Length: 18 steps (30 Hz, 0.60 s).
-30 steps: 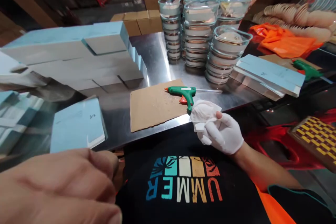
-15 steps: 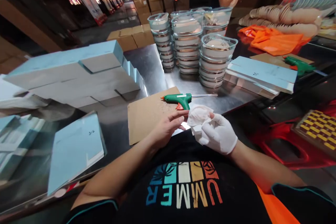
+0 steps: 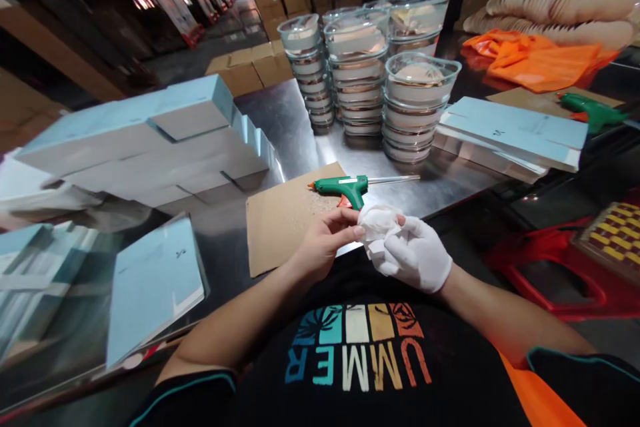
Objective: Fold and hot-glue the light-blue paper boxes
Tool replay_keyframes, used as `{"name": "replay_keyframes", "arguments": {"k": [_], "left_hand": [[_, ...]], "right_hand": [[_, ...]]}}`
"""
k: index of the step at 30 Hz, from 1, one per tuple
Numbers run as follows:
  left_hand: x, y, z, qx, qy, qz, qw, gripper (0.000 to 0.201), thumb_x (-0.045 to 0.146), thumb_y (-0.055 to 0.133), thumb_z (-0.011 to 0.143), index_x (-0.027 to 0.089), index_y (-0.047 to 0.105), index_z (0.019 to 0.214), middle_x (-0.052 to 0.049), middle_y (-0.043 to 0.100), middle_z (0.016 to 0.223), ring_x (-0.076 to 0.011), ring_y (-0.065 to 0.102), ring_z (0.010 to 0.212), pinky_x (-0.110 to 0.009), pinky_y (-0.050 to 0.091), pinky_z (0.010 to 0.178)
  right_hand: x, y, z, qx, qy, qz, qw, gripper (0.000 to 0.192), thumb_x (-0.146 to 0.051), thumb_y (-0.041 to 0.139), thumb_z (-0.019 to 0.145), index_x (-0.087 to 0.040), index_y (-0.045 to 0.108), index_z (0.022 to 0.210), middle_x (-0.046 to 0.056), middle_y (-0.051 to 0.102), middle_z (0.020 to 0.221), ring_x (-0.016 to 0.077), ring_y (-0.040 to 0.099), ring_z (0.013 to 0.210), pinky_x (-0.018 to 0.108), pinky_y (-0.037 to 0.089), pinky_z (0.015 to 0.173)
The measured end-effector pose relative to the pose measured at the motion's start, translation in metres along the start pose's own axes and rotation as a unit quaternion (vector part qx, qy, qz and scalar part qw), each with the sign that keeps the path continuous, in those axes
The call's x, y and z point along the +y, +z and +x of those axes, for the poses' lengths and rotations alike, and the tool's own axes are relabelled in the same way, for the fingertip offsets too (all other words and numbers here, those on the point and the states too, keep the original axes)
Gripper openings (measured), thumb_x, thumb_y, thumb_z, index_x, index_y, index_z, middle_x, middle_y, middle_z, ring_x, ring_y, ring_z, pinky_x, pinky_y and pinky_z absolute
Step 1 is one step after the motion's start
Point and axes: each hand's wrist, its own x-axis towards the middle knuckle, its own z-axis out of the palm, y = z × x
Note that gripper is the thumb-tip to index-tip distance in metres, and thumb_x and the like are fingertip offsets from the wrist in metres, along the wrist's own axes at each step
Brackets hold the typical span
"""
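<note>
One crumpled white wad (image 3: 376,225) sits between two hands, at the near edge of the metal table (image 3: 465,190): the gloved right hand (image 3: 419,255) grips it from the right, while the bare left hand (image 3: 325,240) pinches its left edge between thumb and fingers. Just beyond lies one cardboard sheet (image 3: 273,227) — a green glue gun (image 3: 343,187) partly over it. Farther back, three stacks of clear tubs (image 3: 357,70) stand foremost, others half hidden behind; rightward, one orange cloth (image 3: 545,61) and a second green glue gun (image 3: 595,111).
</note>
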Motion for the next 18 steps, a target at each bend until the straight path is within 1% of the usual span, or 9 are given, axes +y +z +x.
{"name": "replay_keyframes", "arguments": {"k": [3,5,7,9,11,15,17,18], "left_hand": [[0.002,0.001,-0.002,0.003,0.009,0.007,1.0,0.035,0.039,0.103,0.063,0.017,0.08,0.08,-0.004,0.077,0.084,-0.0173,0.067,0.078,-0.031,0.054,0.08],[0.002,0.0,-0.004,0.001,0.016,0.011,1.0,0.036,0.039,0.103,0.064,0.017,0.08,0.08,-0.004,0.077,0.084,-0.0172,0.068,0.08,-0.031,0.055,0.08],[0.002,0.0,-0.005,0.005,0.018,0.008,1.0,0.035,0.039,0.103,0.066,0.018,0.079,0.08,-0.002,0.076,0.083,-0.0159,0.067,0.078,-0.029,0.055,0.079],[0.001,-0.001,-0.006,0.018,0.013,-0.002,1.0,0.035,0.039,0.103,0.065,0.018,0.078,0.079,-0.001,0.075,0.08,-0.0139,0.066,0.073,-0.027,0.053,0.075],[0.0,-0.002,-0.006,0.034,0.003,-0.01,0.999,0.037,0.038,0.104,0.063,0.018,0.077,0.078,0.0,0.075,0.078,-0.0125,0.064,0.07,-0.025,0.052,0.072],[-0.003,-0.003,-0.007,0.049,-0.011,-0.021,0.999,0.04,0.039,0.105,0.06,0.017,0.076,0.077,0.0,0.074,0.076,-0.0119,0.063,0.068,-0.024,0.05,0.068],[-0.004,-0.004,-0.008,0.052,-0.013,-0.024,0.998,0.041,0.04,0.105,0.06,0.017,0.074,0.077,0.0,0.073,0.076,-0.0121,0.063,0.068,-0.024,0.05,0.067],[-0.005,-0.005,-0.008,0.054,-0.014,-0.022,0.998,0.042,0.04,0.104,0.06,0.017,0.074,0.077,0.0,0.073,0.076,-0.0122,0.063,0.068,-0.024,0.05,0.067]], "right_hand": [[0.001,0.003,0.001,0.005,-0.017,0.003,1.0,0.028,-0.044,0.056,0.097,-0.023,0.066,0.112,-0.004,0.057,0.06,0.0179,0.05,0.058,0.034,0.049,0.066],[0.002,0.004,0.001,-0.011,-0.028,-0.006,1.0,0.029,-0.045,0.055,0.099,-0.021,0.068,0.11,-0.006,0.053,0.053,0.0175,0.049,0.052,0.032,0.048,0.062],[0.005,0.002,0.002,-0.051,-0.027,-0.024,0.998,0.034,-0.048,0.052,0.102,-0.019,0.07,0.095,-0.005,0.051,0.046,0.0165,0.047,0.045,0.031,0.048,0.059],[0.007,-0.003,0.002,-0.089,-0.021,-0.039,0.995,0.047,-0.052,0.049,0.104,-0.017,0.068,0.078,-0.003,0.049,0.041,0.0145,0.042,0.038,0.031,0.046,0.055],[0.008,-0.007,0.003,-0.107,-0.013,-0.048,0.993,0.056,-0.055,0.048,0.105,-0.016,0.067,0.07,-0.002,0.049,0.039,0.0135,0.038,0.034,0.031,0.045,0.053],[0.009,-0.01,0.002,-0.1,0.006,-0.059,0.993,0.056,-0.056,0.048,0.105,-0.015,0.07,0.073,-0.002,0.048,0.038,0.0156,0.044,0.036,0.03,0.044,0.051],[0.009,-0.007,0.001,-0.082,0.009,-0.076,0.994,0.053,-0.056,0.05,0.104,-0.015,0.071,0.079,-0.004,0.046,0.036,0.0144,0.041,0.034,0.029,0.044,0.05],[0.009,-0.004,0.001,-0.064,0.004,-0.089,0.994,0.051,-0.057,0.053,0.104,-0.014,0.073,0.086,-0.005,0.044,0.035,0.013,0.037,0.032,0.028,0.044,0.05]]}}
